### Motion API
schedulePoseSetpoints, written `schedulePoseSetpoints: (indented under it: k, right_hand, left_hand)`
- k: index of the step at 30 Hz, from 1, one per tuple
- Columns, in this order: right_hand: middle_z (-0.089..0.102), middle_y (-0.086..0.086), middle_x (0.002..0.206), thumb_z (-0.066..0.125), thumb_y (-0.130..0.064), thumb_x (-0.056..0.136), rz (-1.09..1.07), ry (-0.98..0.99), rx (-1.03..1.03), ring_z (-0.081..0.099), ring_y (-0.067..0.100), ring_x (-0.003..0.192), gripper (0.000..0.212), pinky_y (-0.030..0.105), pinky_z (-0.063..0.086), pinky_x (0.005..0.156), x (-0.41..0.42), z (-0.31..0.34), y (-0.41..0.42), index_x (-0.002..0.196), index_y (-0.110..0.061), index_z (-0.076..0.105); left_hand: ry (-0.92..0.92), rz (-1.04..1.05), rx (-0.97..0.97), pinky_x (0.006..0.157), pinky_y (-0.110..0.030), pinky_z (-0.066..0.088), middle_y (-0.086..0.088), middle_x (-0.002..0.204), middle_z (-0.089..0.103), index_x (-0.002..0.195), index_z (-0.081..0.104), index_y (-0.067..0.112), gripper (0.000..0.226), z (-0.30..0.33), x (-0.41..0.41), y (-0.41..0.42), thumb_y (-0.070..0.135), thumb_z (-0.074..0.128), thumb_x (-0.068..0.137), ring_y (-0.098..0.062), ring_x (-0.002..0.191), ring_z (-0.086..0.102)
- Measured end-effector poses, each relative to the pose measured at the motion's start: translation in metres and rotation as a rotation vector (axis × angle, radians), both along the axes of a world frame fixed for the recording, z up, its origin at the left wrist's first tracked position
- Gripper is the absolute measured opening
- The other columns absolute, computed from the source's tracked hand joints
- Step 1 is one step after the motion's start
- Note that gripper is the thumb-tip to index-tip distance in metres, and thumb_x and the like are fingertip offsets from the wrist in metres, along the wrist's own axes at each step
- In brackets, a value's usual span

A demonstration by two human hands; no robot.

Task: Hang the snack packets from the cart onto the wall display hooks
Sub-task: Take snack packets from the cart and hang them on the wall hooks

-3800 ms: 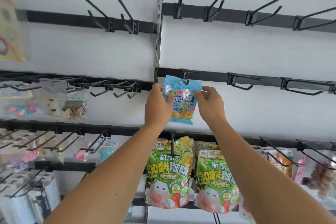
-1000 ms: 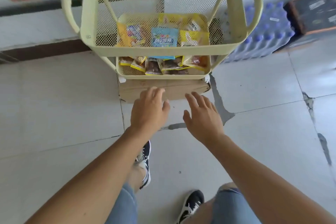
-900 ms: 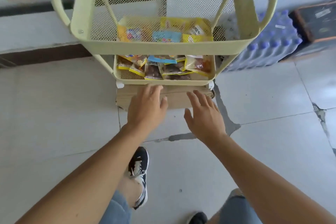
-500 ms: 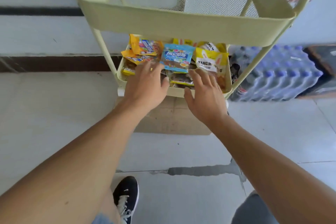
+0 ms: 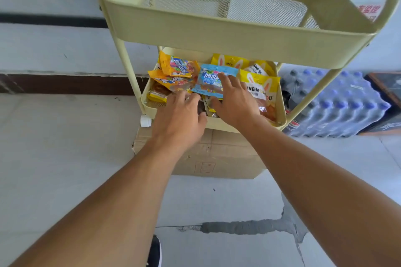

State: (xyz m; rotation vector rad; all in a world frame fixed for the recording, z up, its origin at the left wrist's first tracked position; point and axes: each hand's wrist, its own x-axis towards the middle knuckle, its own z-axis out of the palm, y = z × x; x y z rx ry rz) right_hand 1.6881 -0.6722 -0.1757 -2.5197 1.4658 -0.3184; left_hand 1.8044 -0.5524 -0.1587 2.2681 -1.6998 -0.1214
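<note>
Blue packet [image 5: 208, 81] under right hand [image 5: 235, 102], one of two.

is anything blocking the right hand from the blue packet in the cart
Nothing visible does. The right hand already rests with straight fingers on the blue packet, which lies on top of the pile in the lower tray. The upper tray overhangs behind, but the front is open. The left hand is beside it.

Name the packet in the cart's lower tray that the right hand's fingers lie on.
The light blue packet: the right hand rests on it, the only blue one among orange and yellow packets.
</note>
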Motion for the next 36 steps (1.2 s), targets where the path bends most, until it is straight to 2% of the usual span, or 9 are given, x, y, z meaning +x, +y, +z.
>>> schedulePoseSetpoints:
  k: [7,12,16,19,25,29,31,33,36]
  right_hand:
    - [0.011,0.01,0.164,0.055,-0.043,0.093,0.03,0.176,0.07,0.016,0.035,0.148,0.078,0.051,0.032,0.114,0.028,-0.014,-0.039,0.156,-0.025,0.013]
    - [0.002,0.004,0.166,0.053,-0.044,0.093,0.008,0.246,0.163,0.004,0.042,0.149,0.077,0.056,0.029,0.114,0.042,-0.028,-0.053,0.156,-0.032,0.011]
    - [0.024,0.007,0.161,0.047,-0.042,0.092,0.058,0.288,0.14,0.026,0.043,0.143,0.063,0.055,0.036,0.11,0.045,-0.031,-0.061,0.151,-0.034,0.026]
    - [0.049,0.009,0.145,0.044,-0.033,0.096,0.081,0.257,0.092,0.045,0.041,0.13,0.048,0.048,0.045,0.103,0.039,-0.024,-0.053,0.143,-0.029,0.043]
    - [0.055,0.005,0.142,0.041,-0.019,0.102,0.133,0.108,-0.049,0.052,0.034,0.126,0.044,0.04,0.048,0.086,0.009,-0.011,-0.018,0.145,-0.025,0.045]
    - [0.061,0.004,0.135,0.05,-0.011,0.098,0.191,-0.15,-0.216,0.052,0.031,0.127,0.042,0.045,0.056,0.085,-0.014,-0.01,0.02,0.14,-0.017,0.053]
    - [0.062,0.007,0.133,0.055,-0.008,0.093,0.197,-0.216,-0.316,0.054,0.033,0.126,0.045,0.044,0.057,0.085,-0.024,-0.013,0.043,0.137,-0.014,0.056]
    - [0.059,0.01,0.137,0.047,-0.013,0.094,0.202,-0.258,-0.351,0.052,0.035,0.128,0.045,0.047,0.054,0.094,-0.034,-0.016,0.067,0.139,-0.014,0.055]
    - [0.057,0.012,0.14,0.048,-0.017,0.094,0.194,-0.318,-0.36,0.05,0.036,0.131,0.046,0.05,0.053,0.096,-0.048,-0.023,0.094,0.139,-0.016,0.055]
  left_hand:
    - [0.019,-0.001,0.024,0.09,-0.042,0.046,-0.003,0.138,0.045,0.138,0.047,0.022,0.045,-0.009,0.011,-0.006,0.04,0.052,0.097,-0.025,0.129,0.04]
    - [0.056,-0.018,0.025,0.093,-0.045,0.048,-0.003,0.133,0.046,0.136,0.048,0.02,0.043,-0.009,0.002,-0.014,0.039,0.05,0.097,-0.025,0.128,0.041]
    - [0.06,-0.008,0.027,0.091,-0.043,0.048,-0.002,0.134,0.045,0.136,0.047,0.021,0.043,-0.01,0.006,-0.018,0.039,0.05,0.097,-0.024,0.128,0.04]
    - [0.059,0.01,0.021,0.089,-0.042,0.046,-0.002,0.134,0.045,0.136,0.048,0.022,0.043,-0.011,0.012,-0.018,0.04,0.051,0.097,-0.024,0.126,0.041]
    - [0.051,0.017,0.018,0.087,-0.04,0.046,-0.003,0.136,0.046,0.136,0.048,0.021,0.042,-0.007,0.014,-0.013,0.043,0.047,0.1,-0.023,0.128,0.041]
    - [0.286,0.113,0.002,0.086,-0.04,0.048,-0.003,0.124,0.056,0.124,0.056,0.02,0.043,0.003,0.011,-0.011,0.051,0.038,0.102,-0.025,0.115,0.051]
    - [0.521,0.178,0.025,0.085,-0.039,0.049,-0.003,0.111,0.064,0.11,0.062,0.02,0.047,0.01,0.01,-0.011,0.057,0.033,0.101,-0.025,0.103,0.059]
    - [0.824,0.182,0.031,0.092,-0.043,0.051,-0.006,0.106,0.069,0.099,0.064,0.018,0.048,0.018,0.006,-0.008,0.057,0.036,0.101,-0.025,0.101,0.065]
    - [1.109,0.112,0.031,0.089,-0.041,0.058,-0.003,0.106,0.074,0.103,0.067,0.023,0.021,0.02,-0.001,-0.004,0.039,0.053,0.101,-0.025,0.102,0.07]
